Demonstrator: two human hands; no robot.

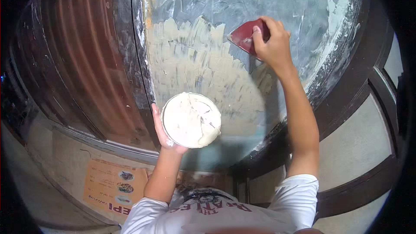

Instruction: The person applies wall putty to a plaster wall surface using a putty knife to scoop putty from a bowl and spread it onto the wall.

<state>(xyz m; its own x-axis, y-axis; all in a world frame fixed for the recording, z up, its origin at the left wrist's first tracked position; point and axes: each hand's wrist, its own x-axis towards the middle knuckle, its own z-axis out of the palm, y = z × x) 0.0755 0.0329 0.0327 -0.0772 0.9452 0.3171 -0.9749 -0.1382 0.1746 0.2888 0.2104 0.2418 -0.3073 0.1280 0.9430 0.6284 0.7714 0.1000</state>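
While wearing a white shirt (173, 216) at the lower edge of the frame, supports a round dish (195, 146) just left of centre, cradled from below and along its left side by the left hand (166, 138). Carries pale paste (186, 117) spread across that dish. Further up, right of centre, grips a red spreader (242, 37) in the right hand (275, 45), pinched between thumb and fingers at its right end. Cannot tell contact of spreader with the grey-blue surface (268, 0) behind. Across the middle of that surface, shows a ragged-edged beige layer (190, 56), reaching up to just left of the spreader. Flanked at left by a reddish-brown ridged panel (82, 39) and at right by dark framing (372, 65).
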